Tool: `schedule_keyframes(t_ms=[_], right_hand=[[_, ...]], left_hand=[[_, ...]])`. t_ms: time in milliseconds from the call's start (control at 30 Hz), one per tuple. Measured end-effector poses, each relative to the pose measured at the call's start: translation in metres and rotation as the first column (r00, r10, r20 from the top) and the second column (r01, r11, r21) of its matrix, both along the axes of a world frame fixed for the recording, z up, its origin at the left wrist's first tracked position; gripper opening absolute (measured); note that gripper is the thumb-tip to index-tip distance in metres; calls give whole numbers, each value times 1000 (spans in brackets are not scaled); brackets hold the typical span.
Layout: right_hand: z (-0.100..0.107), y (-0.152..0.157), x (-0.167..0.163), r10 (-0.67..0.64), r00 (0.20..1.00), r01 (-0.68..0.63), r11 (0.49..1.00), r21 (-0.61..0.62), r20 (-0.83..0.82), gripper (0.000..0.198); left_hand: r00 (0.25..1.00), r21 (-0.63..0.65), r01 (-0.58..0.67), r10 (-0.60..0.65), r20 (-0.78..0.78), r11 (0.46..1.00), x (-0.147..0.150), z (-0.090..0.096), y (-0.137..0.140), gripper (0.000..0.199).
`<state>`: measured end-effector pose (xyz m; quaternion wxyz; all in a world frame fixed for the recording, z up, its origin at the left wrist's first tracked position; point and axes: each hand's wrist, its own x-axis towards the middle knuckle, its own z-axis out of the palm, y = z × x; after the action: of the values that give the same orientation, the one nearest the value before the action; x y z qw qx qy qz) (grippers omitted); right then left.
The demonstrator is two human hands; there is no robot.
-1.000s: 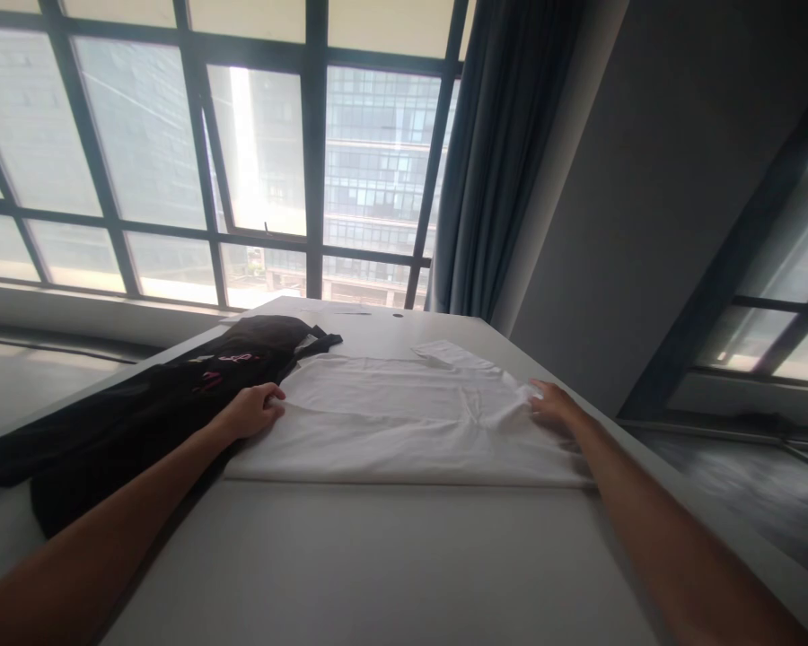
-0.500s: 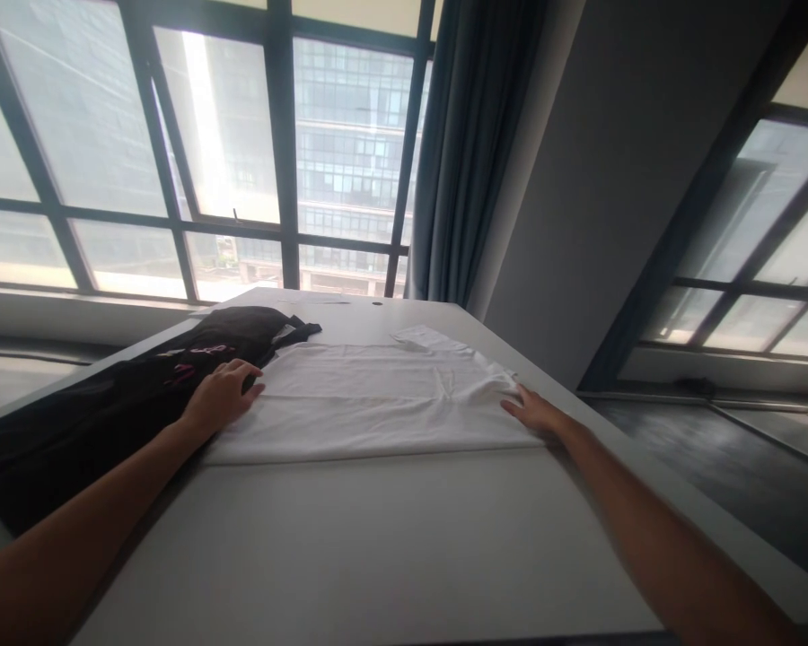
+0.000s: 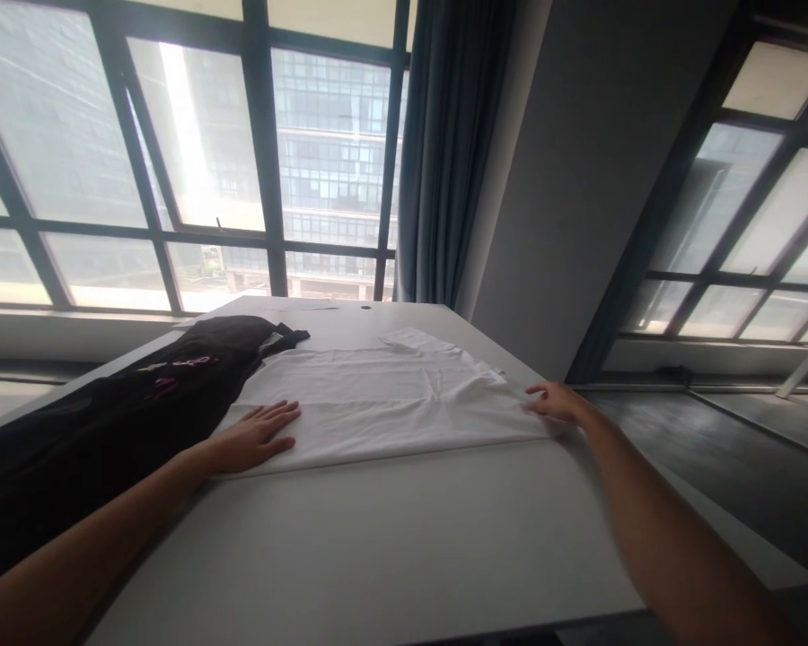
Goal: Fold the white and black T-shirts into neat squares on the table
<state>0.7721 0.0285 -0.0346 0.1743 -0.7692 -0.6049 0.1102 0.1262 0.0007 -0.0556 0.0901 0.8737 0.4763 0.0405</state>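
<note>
A white T-shirt [image 3: 377,395] lies spread across the table with light creases and a sleeve-like flap along its far side. My left hand [image 3: 256,437] rests flat on its left end, near the front edge, fingers stretched out. At the opposite end, my right hand [image 3: 556,401] is by the shirt's right edge, its fingers pointing inward and slightly apart. Whether those fingertips touch the fabric is hard to make out. Left of the white shirt lies a black garment [image 3: 121,413] with pink and white print, close to my left forearm.
The white table [image 3: 390,547] stretches away toward large dark-framed windows [image 3: 329,144]. A small dark round spot [image 3: 365,308] marks its far end. Beyond the table stand a blue-grey curtain [image 3: 437,161] and a grey pillar [image 3: 545,179].
My left hand has moved from the shirt's left edge nearer and inward, flattening onto the fabric. My right hand has shifted slightly outward along the right end. The view has turned a little right.
</note>
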Motion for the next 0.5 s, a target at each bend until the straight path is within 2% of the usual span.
schedule_keyframes(t_ms=[133,233,300,367,500], right_hand=[[7,-9,1,-84,996,85,985,-153,13,36],[11,-14,8,-58,996,47,986,-157,-68,23],[12,-19,15,-31,992,15,992,-128,-123,23],[12,-25,22,-54,989,34,988,-148,-136,27],[12,-35,30,-196,971,142,934,-328,-140,27]], left_hand=[[1000,3,3,-3,7,1000,-1,-2,1,77],[1000,11,5,-5,9,1000,-2,-4,2,77],[1000,9,10,-10,5,1000,-4,-6,4,78],[1000,10,10,-10,1,1000,-5,-8,5,79],[1000,6,4,-4,-9,1000,-6,-9,7,80]])
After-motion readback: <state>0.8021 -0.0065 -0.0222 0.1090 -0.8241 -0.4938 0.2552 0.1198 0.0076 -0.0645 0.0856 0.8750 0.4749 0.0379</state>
